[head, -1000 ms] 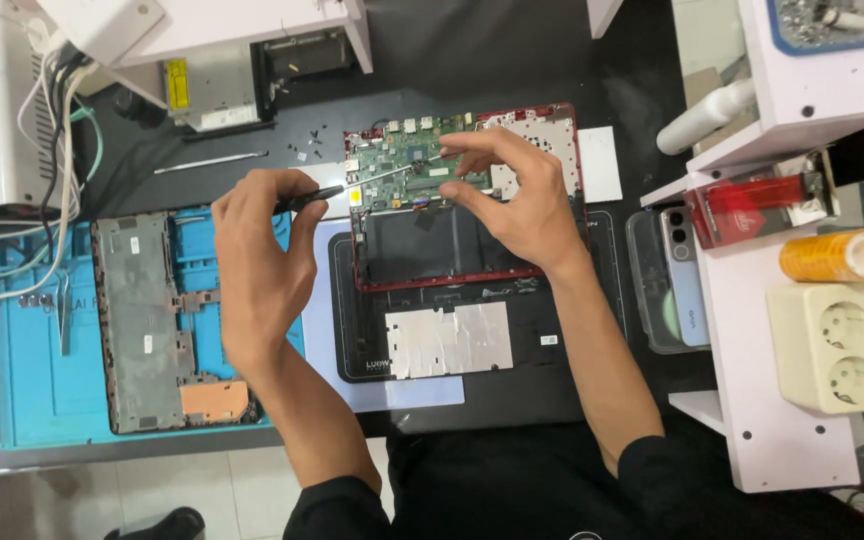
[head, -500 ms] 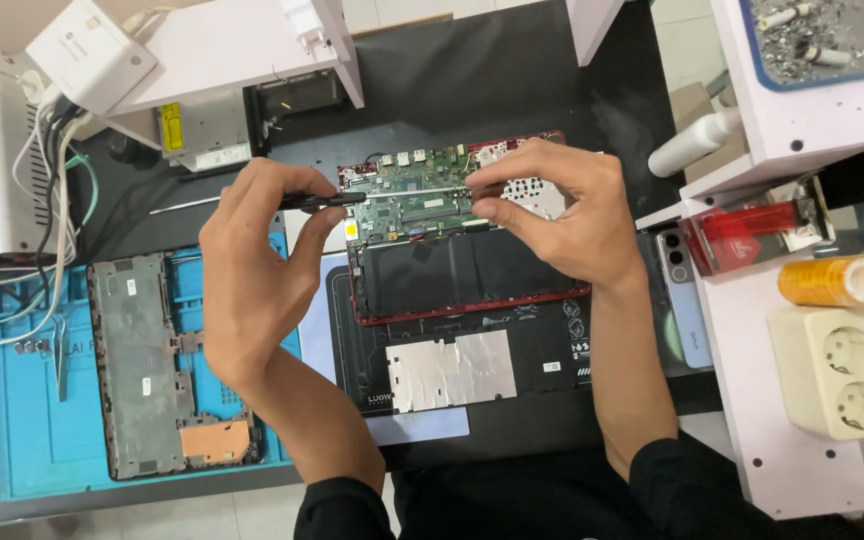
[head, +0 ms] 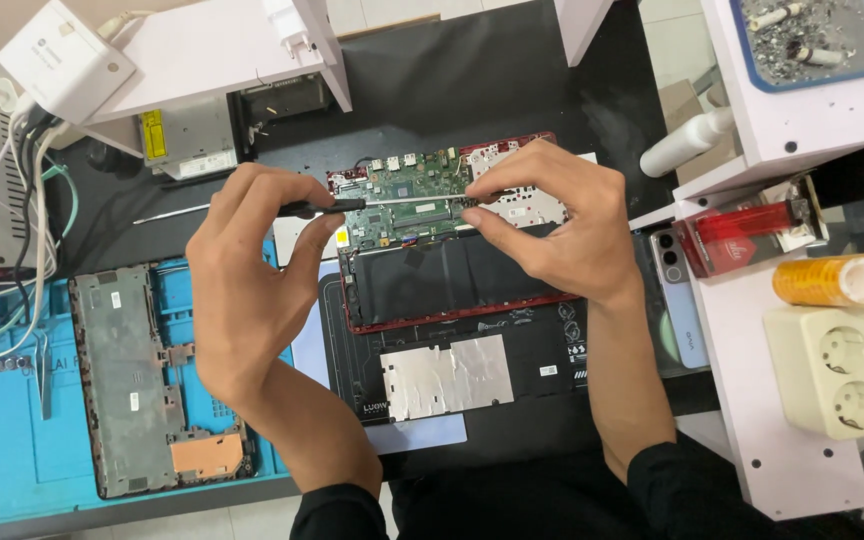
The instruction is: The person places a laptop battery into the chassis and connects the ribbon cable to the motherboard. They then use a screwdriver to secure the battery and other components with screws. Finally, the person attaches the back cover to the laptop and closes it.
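An opened laptop base (head: 452, 350) lies in front of me, with a green motherboard (head: 407, 205) at its far side, a black battery (head: 442, 280) in the middle and a silver foil patch (head: 447, 375) nearer me. My left hand (head: 247, 275) grips the black handle of a thin screwdriver (head: 392, 201) held level over the motherboard. My right hand (head: 562, 220) pinches the shaft's other end between thumb and fingers, above the board's right part.
A removed grey laptop bottom cover (head: 147, 380) lies on a blue repair mat (head: 12, 440) at left. A second thin tool (head: 172, 212) lies behind. White shelves at right carry a socket block (head: 832, 365), an orange cylinder (head: 837, 280), a red lighter (head: 752, 225) and a phone (head: 677, 295).
The view has tilted so the laptop sits lower in frame. My right hand shifted from resting on the motherboard to pinching the screwdriver shaft; my left hand stays on the handle.
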